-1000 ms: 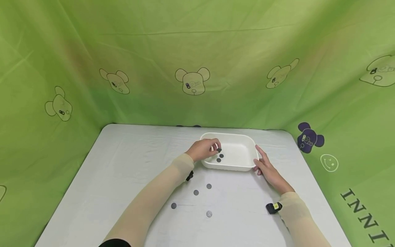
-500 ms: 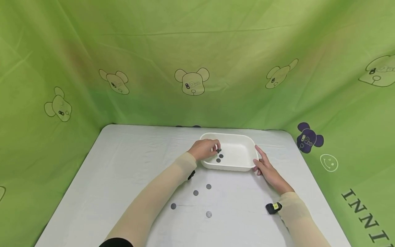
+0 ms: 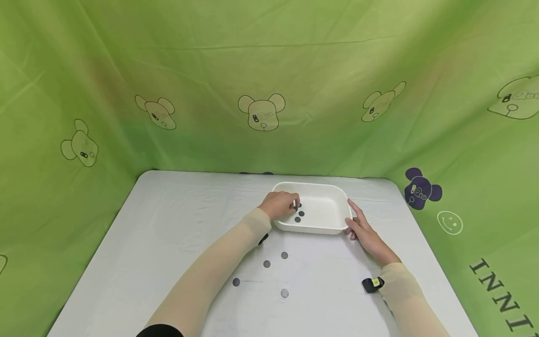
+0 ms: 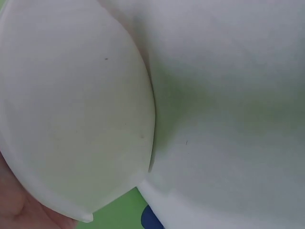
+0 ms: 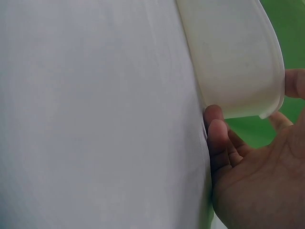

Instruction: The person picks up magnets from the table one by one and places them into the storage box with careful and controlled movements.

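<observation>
A shallow white plastic tray (image 3: 311, 230) lies toward the back of the table, right of centre. My left hand (image 3: 279, 204) reaches over its left end, fingers bent down inside, pinching a small dark disc (image 3: 295, 208) by the thumb. Beside the fingertips, another dark disc (image 3: 300, 205) shows on the tray floor. Two more discs, an upper one (image 3: 301, 214) and a lower one (image 3: 297, 219), lie just nearer. My right hand (image 3: 367, 235) holds the tray's right end, the thumb at its rim. In the left wrist view, the tray's outer wall (image 4: 81, 105) hides the fingertips.
On the white-covered table (image 3: 328, 309) in front of the tray lie several loose round discs, among them a dark one (image 3: 236, 282) and a lighter silvery one (image 3: 285, 293). A green printed curtain (image 3: 202, 140) stands behind and on both sides.
My left fingertips have drawn slightly back and down inside the tray. A disc once at the fingertips now shows beside them, with another by the thumb. The right hand and tray keep their places.
</observation>
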A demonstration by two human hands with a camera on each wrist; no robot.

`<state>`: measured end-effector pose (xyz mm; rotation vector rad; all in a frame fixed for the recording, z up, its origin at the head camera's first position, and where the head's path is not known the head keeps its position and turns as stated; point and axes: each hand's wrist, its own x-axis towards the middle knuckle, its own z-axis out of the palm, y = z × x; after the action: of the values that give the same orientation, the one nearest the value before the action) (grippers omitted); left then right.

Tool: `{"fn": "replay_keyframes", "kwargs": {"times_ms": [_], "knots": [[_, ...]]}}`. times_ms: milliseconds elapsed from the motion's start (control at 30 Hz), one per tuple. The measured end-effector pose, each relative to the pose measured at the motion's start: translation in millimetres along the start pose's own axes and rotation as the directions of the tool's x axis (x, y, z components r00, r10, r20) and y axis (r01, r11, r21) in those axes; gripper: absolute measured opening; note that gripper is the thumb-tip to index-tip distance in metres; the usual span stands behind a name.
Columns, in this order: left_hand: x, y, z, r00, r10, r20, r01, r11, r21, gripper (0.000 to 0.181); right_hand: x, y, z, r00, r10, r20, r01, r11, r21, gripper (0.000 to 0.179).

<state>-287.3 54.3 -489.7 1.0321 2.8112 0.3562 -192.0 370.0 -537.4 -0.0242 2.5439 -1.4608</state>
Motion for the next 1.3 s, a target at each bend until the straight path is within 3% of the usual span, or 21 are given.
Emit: {"fn": "replay_keyframes", "kwargs": {"times_ms": [1033, 1300], "knots": [[4.4, 2.6, 6.0, 0.999, -0.036, 0.038, 0.032, 0.994, 0.106, 0.014, -0.4, -1.1, 0.8, 1.000, -0.016, 0.004, 0.016, 1.000, 0.021, 0.070], [3.9, 3.2, 5.6, 0.998, -0.049, 0.032, 0.046, 0.994, 0.097, 0.013, -0.3, 0.7, 1.7, 1.000, -0.014, -0.001, 0.014, 0.999, 0.037, 0.071]]}}
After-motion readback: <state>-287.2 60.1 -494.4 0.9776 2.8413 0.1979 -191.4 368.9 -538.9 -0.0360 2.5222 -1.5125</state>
